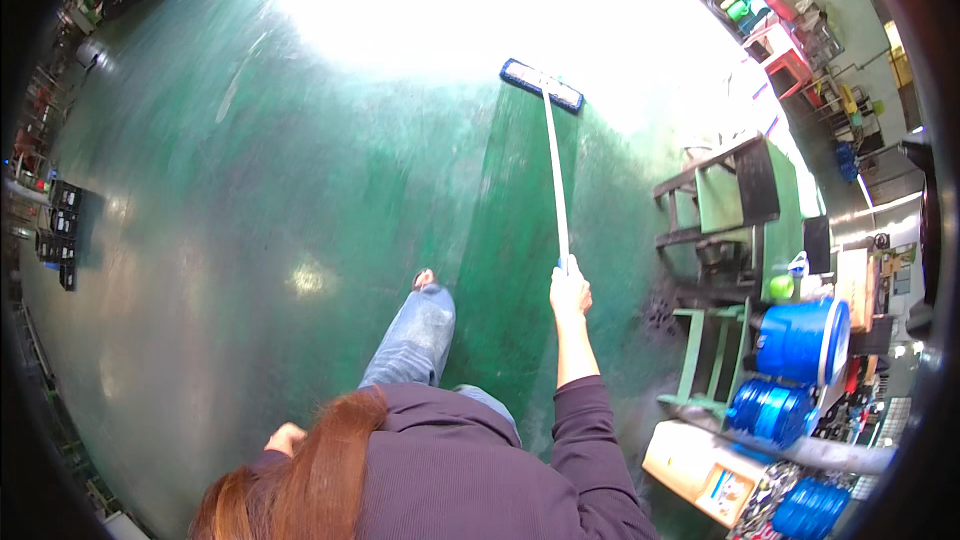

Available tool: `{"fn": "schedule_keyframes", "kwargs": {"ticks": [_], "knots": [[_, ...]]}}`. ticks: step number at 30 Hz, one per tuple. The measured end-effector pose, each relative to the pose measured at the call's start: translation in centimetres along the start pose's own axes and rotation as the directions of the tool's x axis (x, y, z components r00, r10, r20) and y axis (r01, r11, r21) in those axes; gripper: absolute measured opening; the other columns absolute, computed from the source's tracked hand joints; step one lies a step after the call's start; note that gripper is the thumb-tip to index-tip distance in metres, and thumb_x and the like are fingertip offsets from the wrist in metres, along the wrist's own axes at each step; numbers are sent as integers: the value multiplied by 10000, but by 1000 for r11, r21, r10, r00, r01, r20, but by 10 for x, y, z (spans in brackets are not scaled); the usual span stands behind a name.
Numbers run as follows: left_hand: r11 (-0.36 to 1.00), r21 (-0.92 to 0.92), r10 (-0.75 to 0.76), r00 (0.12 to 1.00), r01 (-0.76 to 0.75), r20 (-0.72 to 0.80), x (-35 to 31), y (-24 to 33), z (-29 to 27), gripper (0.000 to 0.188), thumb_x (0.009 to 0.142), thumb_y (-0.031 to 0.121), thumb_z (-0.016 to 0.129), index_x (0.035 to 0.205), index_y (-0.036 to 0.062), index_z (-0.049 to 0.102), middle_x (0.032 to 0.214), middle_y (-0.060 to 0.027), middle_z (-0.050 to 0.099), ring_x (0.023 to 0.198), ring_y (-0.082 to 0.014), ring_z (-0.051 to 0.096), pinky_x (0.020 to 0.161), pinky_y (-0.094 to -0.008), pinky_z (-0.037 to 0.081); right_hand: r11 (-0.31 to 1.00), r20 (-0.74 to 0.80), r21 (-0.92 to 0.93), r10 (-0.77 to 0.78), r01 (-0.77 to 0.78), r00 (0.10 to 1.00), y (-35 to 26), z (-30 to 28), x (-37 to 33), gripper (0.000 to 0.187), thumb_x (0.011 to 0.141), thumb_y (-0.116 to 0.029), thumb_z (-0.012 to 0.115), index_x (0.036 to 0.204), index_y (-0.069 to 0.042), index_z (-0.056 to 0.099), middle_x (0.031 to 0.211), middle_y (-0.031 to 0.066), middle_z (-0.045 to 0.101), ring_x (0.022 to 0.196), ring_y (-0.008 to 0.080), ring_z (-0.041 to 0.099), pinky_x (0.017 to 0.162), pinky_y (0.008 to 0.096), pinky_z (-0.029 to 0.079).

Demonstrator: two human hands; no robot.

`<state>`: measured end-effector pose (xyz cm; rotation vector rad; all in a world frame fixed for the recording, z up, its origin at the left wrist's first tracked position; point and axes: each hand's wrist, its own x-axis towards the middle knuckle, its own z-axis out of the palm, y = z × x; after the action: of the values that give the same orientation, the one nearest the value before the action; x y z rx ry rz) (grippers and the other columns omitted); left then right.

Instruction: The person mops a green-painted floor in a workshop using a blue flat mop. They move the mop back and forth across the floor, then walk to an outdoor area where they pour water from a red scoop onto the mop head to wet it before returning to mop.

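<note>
From your right fingers (pixel 577 292), the mop (pixel 557 180) ran forward over the green floor (pixel 330 160). Long, pale pole (pixel 560 205); flat, rectangular head (pixel 541 85), blue fringe round a whitish middle. Those fingers were closed around the pole; your left hand (pixel 287 437) was low at your side, its grip impossible to tell.

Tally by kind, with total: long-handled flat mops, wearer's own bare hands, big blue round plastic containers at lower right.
White-poled, blue-edged flat mop: 1
Bare hands, right hand and left hand: 2
Big blue round plastic containers: 3
Total: 6
</note>
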<state>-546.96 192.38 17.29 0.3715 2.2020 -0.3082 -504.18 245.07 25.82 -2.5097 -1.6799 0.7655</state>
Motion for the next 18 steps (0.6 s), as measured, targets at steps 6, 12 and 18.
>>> {"fn": "schedule_keyframes", "kwargs": {"ticks": [6, 12, 18], "knots": [[603, -79, 723, 586, -793, -365, 93, 467, -226, 244, 856, 262, 539, 977, 61, 606, 908, -151, 654, 878, -318, 624, 775, -390, 491, 998, -7, -34, -55, 55, 998, -153, -61, 173, 299, 873, -357, 521, 1134, -212, 500, 927, 182, 644, 900, 401, 617, 769, 504, 474], [289, -190, 844, 344, -938, -412, 120, 842, -397, 192, 873, 198, 542, 999, 70, 609, 855, -126, 652, 783, -256, 630, 720, -331, 497, 994, -53, -80, -81, 76, 995, -253, -91, 359, 352, 849, -347, 550, 1169, -207, 507, 925, 181, 652, 903, 391, 621, 773, 496, 486], [413, -14, 857, 394, -910, -331, 233, 944, -408, 223, 851, 231, 543, 949, 39, 603, 936, -169, 648, 904, -335, 620, 784, -402, 494, 985, -112, -133, -127, 112, 985, -374, -128, 590, 431, 855, -349, 549, 1261, -225, 474, 871, 150, 665, 835, 342, 653, 736, 462, 515]]}}
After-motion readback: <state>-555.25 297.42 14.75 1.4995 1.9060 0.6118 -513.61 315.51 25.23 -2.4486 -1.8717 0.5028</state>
